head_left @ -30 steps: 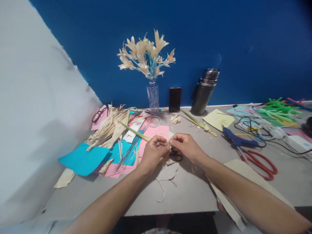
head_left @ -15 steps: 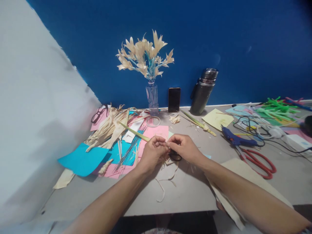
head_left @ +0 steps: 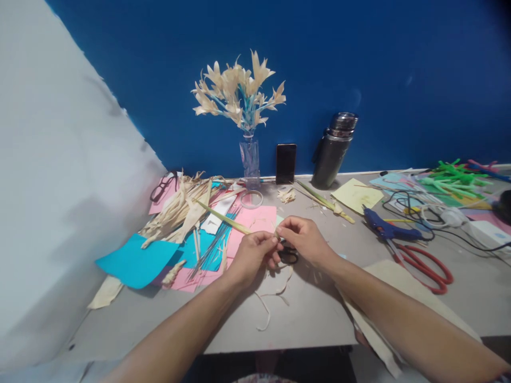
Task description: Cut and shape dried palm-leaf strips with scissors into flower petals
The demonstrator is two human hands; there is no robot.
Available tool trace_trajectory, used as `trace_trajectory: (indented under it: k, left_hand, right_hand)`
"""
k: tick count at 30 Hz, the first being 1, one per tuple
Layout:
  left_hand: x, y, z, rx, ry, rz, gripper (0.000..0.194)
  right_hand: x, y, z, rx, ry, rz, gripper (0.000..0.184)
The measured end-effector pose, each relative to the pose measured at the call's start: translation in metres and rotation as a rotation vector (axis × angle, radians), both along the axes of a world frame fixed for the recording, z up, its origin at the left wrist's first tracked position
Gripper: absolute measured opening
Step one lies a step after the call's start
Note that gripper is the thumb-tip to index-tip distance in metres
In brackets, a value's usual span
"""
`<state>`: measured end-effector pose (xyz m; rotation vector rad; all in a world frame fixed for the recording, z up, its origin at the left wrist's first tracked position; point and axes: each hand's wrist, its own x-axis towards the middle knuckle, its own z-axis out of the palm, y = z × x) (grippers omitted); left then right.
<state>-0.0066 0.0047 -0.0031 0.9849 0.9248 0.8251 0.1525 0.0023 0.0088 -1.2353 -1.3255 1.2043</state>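
Observation:
My left hand (head_left: 252,256) is closed, thumb against the fingers, over the middle of the table. Close beside it my right hand (head_left: 301,239) pinches with thumb and fingertips, nearly touching the left fingertips. Whatever lies between the fingers is too small to make out. A long green-yellow leaf strip (head_left: 223,217) runs up to the back of my left hand; I cannot tell whether it is held. Black loop handles (head_left: 288,257) lie below my right fingers, partly hidden. Thin pale husk strips (head_left: 265,314) are scattered in front of my hands.
Dried husks (head_left: 179,207), thin wires (head_left: 213,247) and blue paper (head_left: 138,261) lie left. A bottle (head_left: 250,162) with husk flowers, a phone (head_left: 286,164) and a flask (head_left: 334,151) stand behind. Right are a glue gun (head_left: 389,229), red-handled scissors (head_left: 429,266) and cables.
My left hand has lowered slightly and its thumb now points toward the right hand. The right fingertips have risen a little. More of the leaf strip shows beside my left hand.

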Motion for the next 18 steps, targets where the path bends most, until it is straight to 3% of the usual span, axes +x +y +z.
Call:
trace_trajectory:
  k: [11, 18]
  left_hand:
    - [0.0000, 0.0001, 0.0034, -0.003, 0.008, 0.088, 0.031]
    - [0.0016, -0.0012, 0.0081, 0.049, 0.086, 0.090, 0.030]
  right_hand:
    - [0.0012, 0.0011, -0.0095, 0.029, -0.016, 0.041, 0.021]
    - [0.0009, 0.0010, -0.0055, 0.039, 0.002, 0.042, 0.015]
